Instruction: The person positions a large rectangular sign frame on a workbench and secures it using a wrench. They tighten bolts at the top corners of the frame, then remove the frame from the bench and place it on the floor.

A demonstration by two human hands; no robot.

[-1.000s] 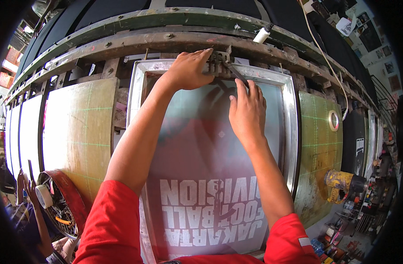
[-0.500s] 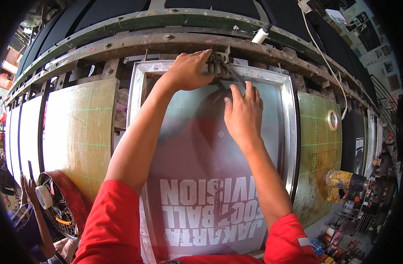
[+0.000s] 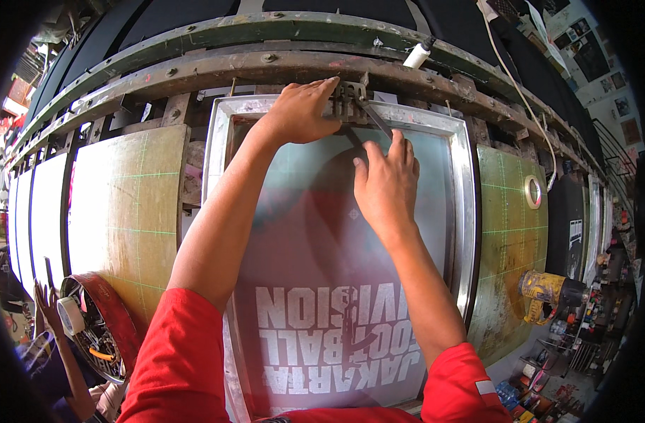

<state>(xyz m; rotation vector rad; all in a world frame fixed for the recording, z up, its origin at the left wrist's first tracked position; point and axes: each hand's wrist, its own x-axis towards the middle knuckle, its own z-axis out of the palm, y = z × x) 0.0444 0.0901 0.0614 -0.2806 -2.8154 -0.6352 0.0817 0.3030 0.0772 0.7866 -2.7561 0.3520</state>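
Observation:
A screen-printing frame (image 3: 465, 211) with silvery metal sides lies before me, its mesh carrying large pale block letters that face away from me. At the middle of its far side sits a dark metal clamp (image 3: 350, 106). My left hand (image 3: 302, 113) lies over the clamp's left side, fingers along it and thumb on the near side of the frame's edge. A flat dark wrench (image 3: 377, 120) slants from the clamp down to my right hand (image 3: 389, 180), whose curled fingers are on its near end. The thumb stands apart, over the mesh. My fingers hide part of the wrench's end.
Rusty rails (image 3: 216, 67) run across behind the frame, with a white bottle (image 3: 417, 55) on them. Yellowish boards (image 3: 132, 204) flank the frame; a tape roll (image 3: 532, 192) and a yellow heat gun (image 3: 548, 290) are at right. A round red-rimmed fan (image 3: 100, 324) and another person's hand (image 3: 47, 307) are at left.
My right hand has shifted slightly left, its thumb moving with it, and the wrench end barely differs. My left hand stays in place. The other person at left has moved a little.

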